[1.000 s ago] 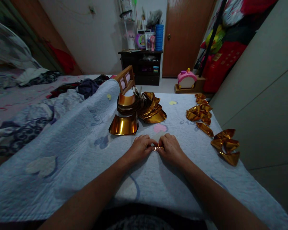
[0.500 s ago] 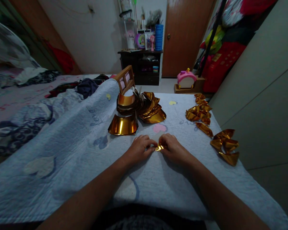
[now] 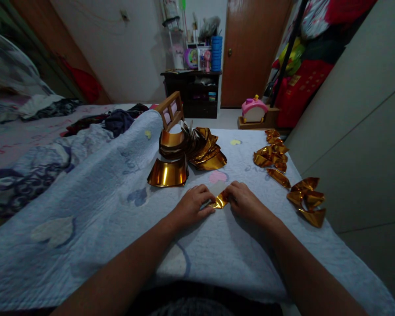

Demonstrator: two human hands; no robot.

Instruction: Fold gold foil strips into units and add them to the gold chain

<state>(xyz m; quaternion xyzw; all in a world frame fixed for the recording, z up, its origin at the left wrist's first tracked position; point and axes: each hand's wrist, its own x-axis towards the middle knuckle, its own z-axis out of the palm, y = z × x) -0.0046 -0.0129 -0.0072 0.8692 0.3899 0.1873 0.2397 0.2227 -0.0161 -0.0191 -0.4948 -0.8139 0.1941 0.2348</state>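
Here, a pale blue quilt (image 3: 85, 197) is covering the surface and filling most of the frame. Above centre, a fanned stack of gold sheets (image 3: 184, 153) is lying on it, and finished folded gold shapes (image 3: 307, 199) are sitting in loose clusters towards the right edge. Just below centre, the left hand (image 3: 192, 204) and right hand (image 3: 245, 199) are meeting, fingers curled. Both hands are pinching the ends of a small gold foil piece (image 3: 220, 201), which is resting on the quilt between them. The piece is probably very light, thin and slick. It is likely holding any crease pressed into it, so it is best gripped by its edges and corners, with fingertips kept off the flat faces.
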